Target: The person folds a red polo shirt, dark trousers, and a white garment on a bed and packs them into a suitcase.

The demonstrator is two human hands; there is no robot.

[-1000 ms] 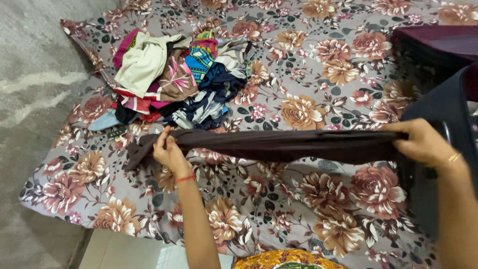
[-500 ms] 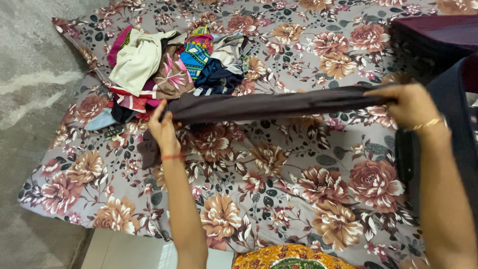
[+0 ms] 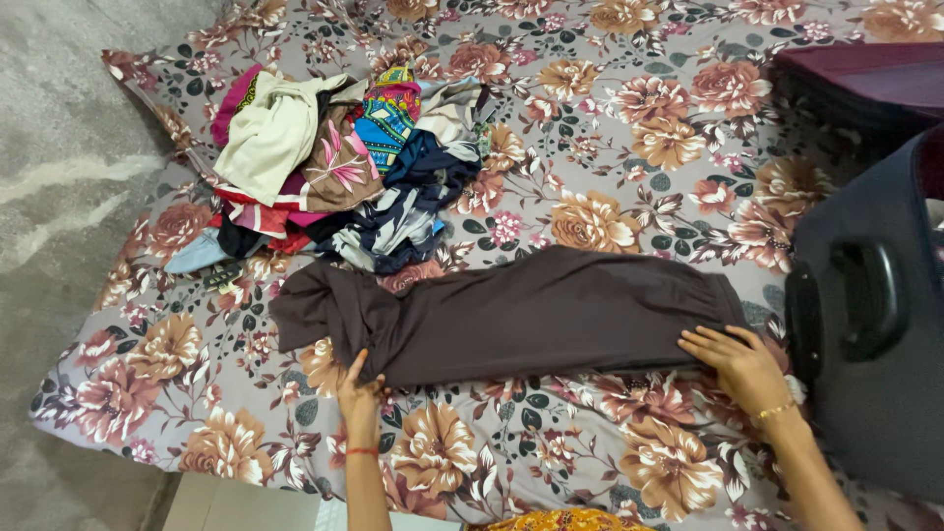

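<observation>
So the long dark brown cloth garment (image 3: 511, 315) lies flat across the floral-print bedsheet (image 3: 610, 433), just below the heap of mixed colourful clothes (image 3: 344, 167). The left hand (image 3: 360, 391) sits at its near edge toward the bunched end, fingers spread flat, gripping nothing. The right hand (image 3: 739, 362) is also open, palm down on the near corner at the other end, right beside the dark soft-sided suitcase (image 3: 865, 324).

To do this bit well, I'd say press outward from the middle so the creases go, especially that bunched-up left end, and line the long edges up straight before any fold. Keep it off the heap so nothing snags.
</observation>
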